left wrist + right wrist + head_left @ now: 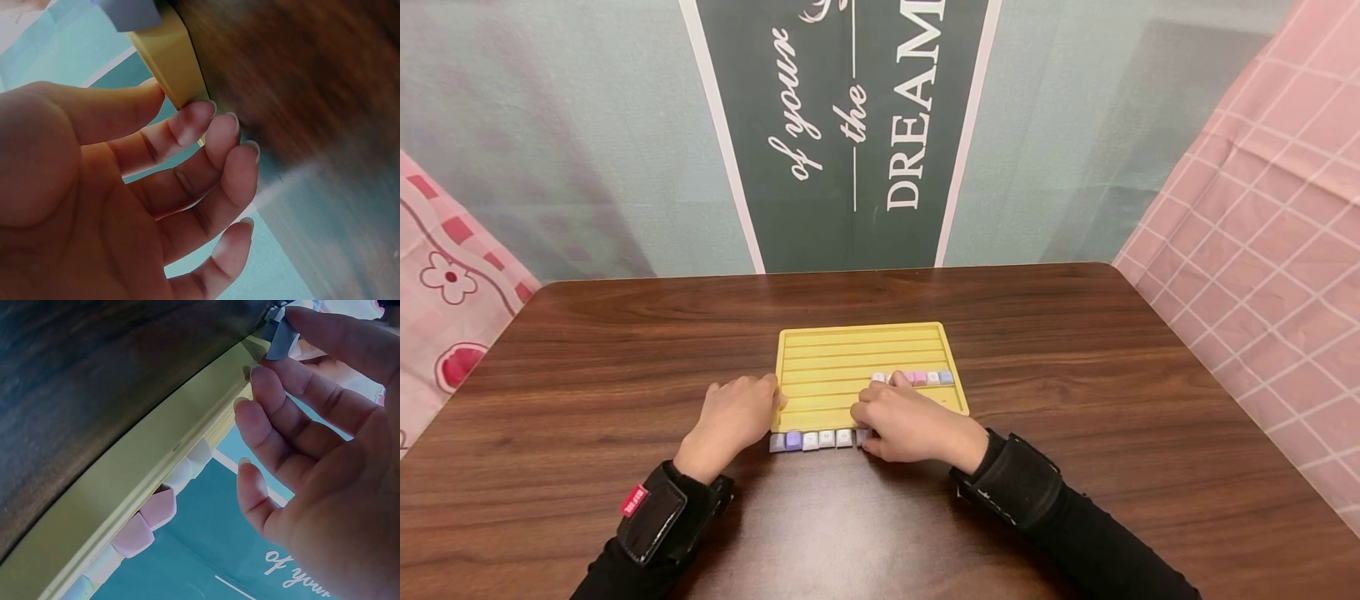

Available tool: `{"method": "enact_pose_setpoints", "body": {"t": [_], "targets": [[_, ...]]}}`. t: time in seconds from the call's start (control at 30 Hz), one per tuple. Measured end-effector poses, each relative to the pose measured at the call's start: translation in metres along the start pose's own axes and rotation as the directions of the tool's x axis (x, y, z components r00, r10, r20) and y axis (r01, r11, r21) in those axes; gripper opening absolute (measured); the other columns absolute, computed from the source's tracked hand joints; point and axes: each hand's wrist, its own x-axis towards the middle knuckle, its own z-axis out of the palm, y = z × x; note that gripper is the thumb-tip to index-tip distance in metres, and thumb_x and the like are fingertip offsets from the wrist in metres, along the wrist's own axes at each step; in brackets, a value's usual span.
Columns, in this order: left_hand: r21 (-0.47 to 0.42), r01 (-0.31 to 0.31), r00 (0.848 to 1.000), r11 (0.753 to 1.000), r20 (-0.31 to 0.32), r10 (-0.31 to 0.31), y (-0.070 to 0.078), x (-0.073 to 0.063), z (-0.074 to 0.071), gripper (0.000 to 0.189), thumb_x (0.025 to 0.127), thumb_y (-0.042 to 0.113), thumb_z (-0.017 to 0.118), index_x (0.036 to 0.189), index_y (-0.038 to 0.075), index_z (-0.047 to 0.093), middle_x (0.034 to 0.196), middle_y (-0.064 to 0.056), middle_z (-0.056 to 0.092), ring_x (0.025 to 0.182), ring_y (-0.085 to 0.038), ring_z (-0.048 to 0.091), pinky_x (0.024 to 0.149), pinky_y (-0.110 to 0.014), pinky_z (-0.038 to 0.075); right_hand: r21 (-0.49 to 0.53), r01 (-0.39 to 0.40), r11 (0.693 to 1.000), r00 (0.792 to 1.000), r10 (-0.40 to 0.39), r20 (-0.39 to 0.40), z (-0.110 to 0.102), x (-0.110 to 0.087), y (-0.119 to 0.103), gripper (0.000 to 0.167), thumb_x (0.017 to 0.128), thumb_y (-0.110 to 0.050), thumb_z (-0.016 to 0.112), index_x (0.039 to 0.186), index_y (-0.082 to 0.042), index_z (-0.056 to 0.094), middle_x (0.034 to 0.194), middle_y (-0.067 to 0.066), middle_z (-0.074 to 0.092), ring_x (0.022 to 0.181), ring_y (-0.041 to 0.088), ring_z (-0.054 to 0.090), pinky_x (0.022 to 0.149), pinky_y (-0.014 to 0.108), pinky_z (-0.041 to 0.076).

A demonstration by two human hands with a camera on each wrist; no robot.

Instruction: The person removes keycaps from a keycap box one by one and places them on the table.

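A yellow ridged tray (861, 328) lies on the table, and my left hand (741, 410) grips its left edge. In the left wrist view, the thumb (122, 109) and index finger meet at the tray's side wall while the other fingers curl loosely beside it. My right hand (906, 421) is over the tray's front edge, pinching a grey keycap (284, 337) between thumb and index finger. That keycap is at the right end of a front row, with a purple keycap (793, 441) and white keycaps (827, 438) to its left.
In a groove at the tray's right sit several keycaps, among them a pink keycap (920, 378) and a blue keycap (946, 377), partly behind the right hand. The brown wooden table (1045, 350) extends around the tray. A printed curtain (1037, 125) hangs behind it.
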Motion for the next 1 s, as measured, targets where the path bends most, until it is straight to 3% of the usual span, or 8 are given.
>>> {"method": "enact_pose_setpoints", "body": {"t": [1.0], "targets": [[0.002, -0.001, 1.0, 1.0, -0.003, 0.001, -0.0006, -0.0001, 0.001, 0.021, 0.092, 0.021, 0.054, 0.076, 0.008, 0.052, 0.062, -0.002, 0.046, 0.062, -0.019, 0.049, 0.059, -0.039, 0.033, -0.005, 0.007, 1.0, 1.0, -0.007, -0.02, 0.0057, 0.0, -0.0002, 0.027, 0.074, -0.019, 0.072, 0.068, -0.016, 0.046, 0.065, -0.009, 0.036, 0.067, 0.008, 0.04, 0.067, 0.029, 0.024]]}}
